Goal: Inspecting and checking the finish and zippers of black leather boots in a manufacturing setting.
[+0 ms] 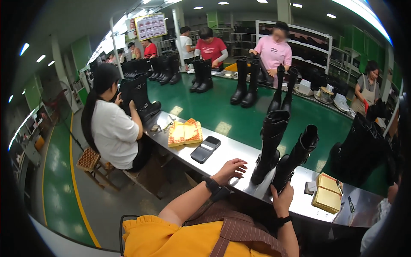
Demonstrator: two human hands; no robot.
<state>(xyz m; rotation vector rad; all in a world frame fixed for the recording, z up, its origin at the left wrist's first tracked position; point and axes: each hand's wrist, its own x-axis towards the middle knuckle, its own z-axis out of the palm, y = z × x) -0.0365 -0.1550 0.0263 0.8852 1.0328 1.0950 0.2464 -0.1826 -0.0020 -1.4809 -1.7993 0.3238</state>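
Black boot (296, 157), right of centre in the lower half of the frame, leaning so its shaft points up and to the right. The right hand (282, 200) has its grip wrapped around the bottom end, so that one's definitely holding. The left hand (231, 172) is around lower middle, fingers loosely curled, nothing in them, over the shiny metal strip of the bench (233, 148); can't tell if it's touching. A second boot (271, 145) stands between the hands, just beside the held one. Further left there's a dark phone-shaped device (206, 150) and a yellow-and-red stack (185, 133), plus a plain yellowish stack (328, 195) at lower right.
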